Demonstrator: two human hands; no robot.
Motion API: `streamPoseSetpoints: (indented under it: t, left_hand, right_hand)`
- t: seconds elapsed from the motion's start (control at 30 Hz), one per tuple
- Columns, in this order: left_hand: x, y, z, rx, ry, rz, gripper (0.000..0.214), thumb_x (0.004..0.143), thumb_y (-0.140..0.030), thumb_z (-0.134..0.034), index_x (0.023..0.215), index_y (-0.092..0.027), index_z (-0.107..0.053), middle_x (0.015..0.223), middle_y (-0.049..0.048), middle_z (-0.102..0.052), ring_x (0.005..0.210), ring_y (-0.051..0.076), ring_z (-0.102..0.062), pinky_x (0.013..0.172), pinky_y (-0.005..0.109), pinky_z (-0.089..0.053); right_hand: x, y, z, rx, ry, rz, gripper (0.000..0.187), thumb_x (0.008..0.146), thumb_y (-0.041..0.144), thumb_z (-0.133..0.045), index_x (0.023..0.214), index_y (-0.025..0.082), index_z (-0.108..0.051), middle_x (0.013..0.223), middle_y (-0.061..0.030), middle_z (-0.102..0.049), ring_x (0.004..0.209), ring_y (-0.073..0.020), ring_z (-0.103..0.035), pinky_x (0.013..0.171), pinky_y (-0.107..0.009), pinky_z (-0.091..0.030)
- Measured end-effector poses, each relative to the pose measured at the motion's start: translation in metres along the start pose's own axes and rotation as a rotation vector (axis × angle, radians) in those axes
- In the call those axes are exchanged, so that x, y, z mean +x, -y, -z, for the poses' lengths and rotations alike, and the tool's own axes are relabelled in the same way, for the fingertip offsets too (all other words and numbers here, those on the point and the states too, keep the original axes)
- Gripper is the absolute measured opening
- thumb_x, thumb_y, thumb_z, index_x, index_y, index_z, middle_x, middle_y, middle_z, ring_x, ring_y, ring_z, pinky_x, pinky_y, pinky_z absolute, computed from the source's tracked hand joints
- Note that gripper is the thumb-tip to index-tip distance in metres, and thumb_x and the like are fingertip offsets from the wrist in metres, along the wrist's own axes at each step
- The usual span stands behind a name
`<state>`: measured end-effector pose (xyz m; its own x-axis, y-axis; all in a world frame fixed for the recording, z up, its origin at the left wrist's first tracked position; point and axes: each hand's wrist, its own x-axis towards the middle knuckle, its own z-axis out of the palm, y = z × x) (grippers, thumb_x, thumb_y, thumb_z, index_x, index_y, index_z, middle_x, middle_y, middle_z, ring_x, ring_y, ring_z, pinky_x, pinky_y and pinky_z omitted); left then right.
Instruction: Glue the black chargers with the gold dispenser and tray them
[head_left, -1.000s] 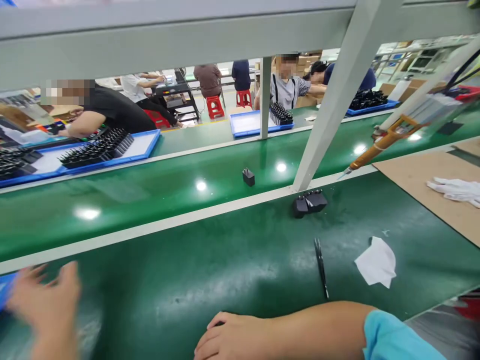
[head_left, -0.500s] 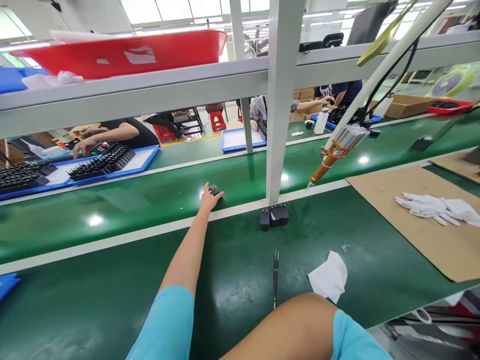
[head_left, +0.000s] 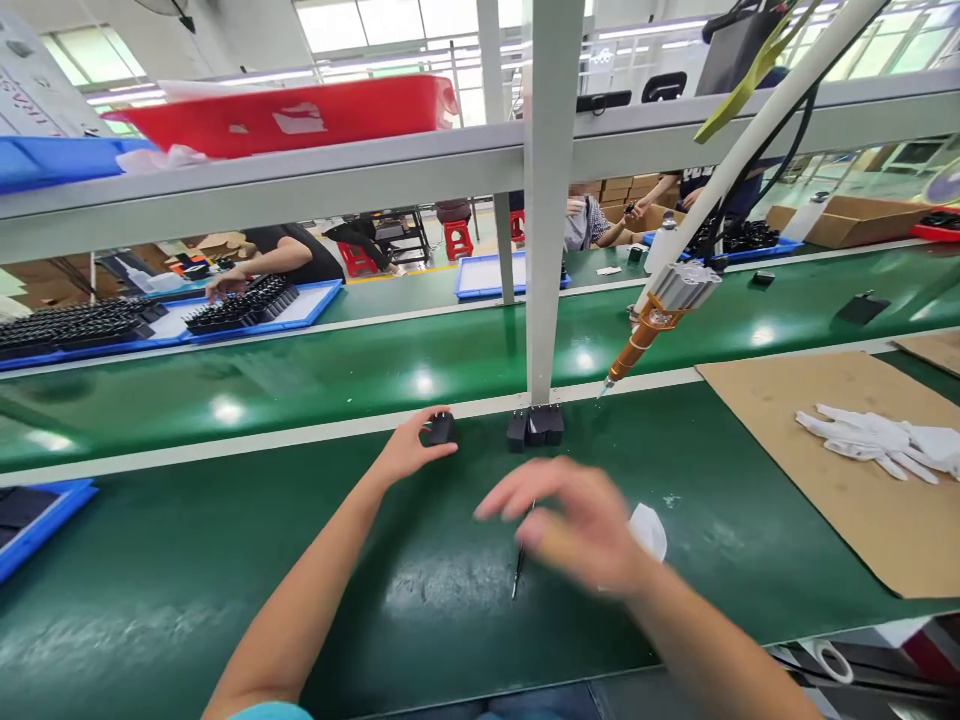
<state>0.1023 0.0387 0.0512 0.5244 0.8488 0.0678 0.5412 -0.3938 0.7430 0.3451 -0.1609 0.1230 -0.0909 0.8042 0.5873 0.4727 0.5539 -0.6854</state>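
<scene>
My left hand (head_left: 409, 448) is closed around a black power adapter (head_left: 441, 430) with metal pins upward, near the white strip at the back of the green bench. To the right, several more black power adapters (head_left: 535, 428) stand together at the foot of the grey post. My right hand (head_left: 574, 525), blurred by motion, hovers over the bench with its fingers apart and nothing visible in them. Beneath it lies a pair of tweezers (head_left: 518, 570), partly covered by the hand. A white piece of cloth or paper (head_left: 649, 533) shows behind the right wrist.
A brown dispenser nozzle (head_left: 634, 350) hangs on an arm right of the grey post (head_left: 544, 230). White gloves (head_left: 874, 440) lie on cardboard (head_left: 810, 480). A blue tray (head_left: 64, 515) stands at left. Beyond the green conveyor (head_left: 345, 365), other people work by trays.
My left hand has drawn the black adapter back from the conveyor onto the near bench. My right hand has risen into view over the tweezers. The camera view has shifted.
</scene>
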Motion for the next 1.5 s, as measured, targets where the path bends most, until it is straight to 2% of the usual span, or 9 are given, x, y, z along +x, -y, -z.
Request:
streamPoseSetpoints:
  t: [0.1, 0.17, 0.3, 0.4, 0.5, 0.7, 1.0, 1.37, 1.5]
  left_hand:
    - [-0.045, -0.005, -0.006, -0.018, 0.201, -0.012, 0.059, 0.071, -0.04, -0.072, 0.127, -0.031, -0.055, 0.13, 0.0051, -0.056, 0.114, 0.026, -0.054, 0.102, 0.04, -0.041]
    - [-0.065, -0.006, -0.012, -0.072, 0.319, -0.003, 0.06, 0.076, -0.035, -0.068, 0.133, -0.033, -0.049, 0.136, 0.0043, -0.051, 0.12, 0.025, -0.051, 0.105, 0.04, -0.038]
    - [-0.082, -0.003, -0.03, -0.237, 0.298, -0.004, 0.069, 0.081, -0.031, -0.063, 0.143, -0.032, -0.034, 0.146, 0.005, -0.041, 0.132, 0.021, -0.042, 0.111, 0.038, -0.031]
    - [-0.082, -0.005, -0.045, -0.221, 0.166, 0.029, 0.052, 0.086, -0.041, -0.057, 0.136, -0.028, -0.047, 0.137, 0.0057, -0.051, 0.126, 0.022, -0.049, 0.11, 0.038, -0.033]
    - [-0.082, -0.011, -0.053, -0.143, 0.077, 0.044, 0.038, 0.09, -0.047, -0.048, 0.12, -0.028, -0.061, 0.123, 0.0033, -0.062, 0.114, 0.021, -0.057, 0.102, 0.037, -0.041]
    - [-0.091, -0.016, -0.052, -0.081, 0.043, -0.023, 0.037, 0.093, -0.045, -0.044, 0.122, -0.027, -0.059, 0.119, 0.0003, -0.064, 0.111, 0.018, -0.059, 0.099, 0.032, -0.045]
    - [-0.129, -0.014, -0.055, 0.009, -0.134, 0.035, 0.04, 0.084, -0.034, -0.06, 0.123, -0.025, -0.055, 0.12, 0.005, -0.062, 0.104, 0.019, -0.06, 0.086, 0.033, -0.05]
    - [-0.175, -0.026, -0.064, -0.165, -0.099, 0.038, 0.035, 0.086, -0.033, -0.057, 0.12, -0.026, -0.06, 0.114, 0.0064, -0.061, 0.1, 0.018, -0.059, 0.089, 0.032, -0.048]
    - [-0.172, -0.011, -0.069, -0.379, -0.098, 0.156, 0.039, 0.085, -0.039, -0.06, 0.12, -0.022, -0.06, 0.11, 0.0077, -0.066, 0.091, 0.018, -0.062, 0.083, 0.031, -0.051]
  right_hand:
    - [0.008, -0.042, 0.051, 0.081, -0.64, -0.033, 0.017, 0.091, 0.027, -0.049, 0.105, 0.019, -0.054, 0.1, -0.0058, -0.063, 0.094, -0.0132, -0.062, 0.084, -0.034, -0.052]
    - [0.015, -0.082, 0.086, 0.046, -0.98, -0.048, 0.03, 0.082, 0.024, -0.061, 0.11, 0.019, -0.051, 0.113, -0.0092, -0.058, 0.103, -0.0145, -0.059, 0.088, -0.035, -0.049]
    - [0.038, -0.156, 0.134, 0.183, -0.944, -0.362, 0.066, 0.076, 0.026, -0.06, 0.136, 0.024, -0.032, 0.143, -0.0191, -0.033, 0.125, -0.0169, -0.047, 0.09, -0.035, -0.044]
    - [0.059, -0.185, 0.142, 0.309, -0.812, -0.494, 0.074, 0.076, 0.026, -0.057, 0.141, 0.022, -0.021, 0.145, -0.0246, -0.029, 0.124, -0.0156, -0.049, 0.082, -0.03, -0.043]
    - [0.07, -0.191, 0.131, 0.391, -0.65, -0.484, 0.06, 0.08, 0.034, -0.052, 0.134, 0.02, -0.031, 0.14, -0.027, -0.038, 0.104, -0.0155, -0.062, 0.076, -0.032, -0.045]
    - [0.054, -0.173, 0.101, 0.522, -0.459, -0.356, 0.052, 0.073, 0.061, -0.059, 0.113, 0.029, -0.049, 0.126, -0.0084, -0.057, 0.104, -0.0198, -0.064, 0.084, -0.035, -0.051]
    - [0.029, -0.121, 0.057, 0.509, -0.514, -0.401, 0.043, 0.071, 0.039, -0.069, 0.11, 0.029, -0.053, 0.117, -0.0012, -0.058, 0.074, -0.0089, -0.063, 0.068, -0.025, -0.052]
    - [0.003, -0.028, -0.049, 0.695, -0.71, -0.21, 0.03, 0.079, 0.034, -0.063, 0.104, 0.029, -0.047, 0.107, 0.001, -0.059, 0.054, -0.006, -0.056, 0.05, -0.022, -0.043]
    - [0.007, -0.01, -0.067, 0.76, -0.618, -0.25, 0.025, 0.081, 0.04, -0.059, 0.1, 0.026, -0.05, 0.11, -0.0022, -0.059, 0.048, -0.0037, -0.051, 0.044, -0.021, -0.039]
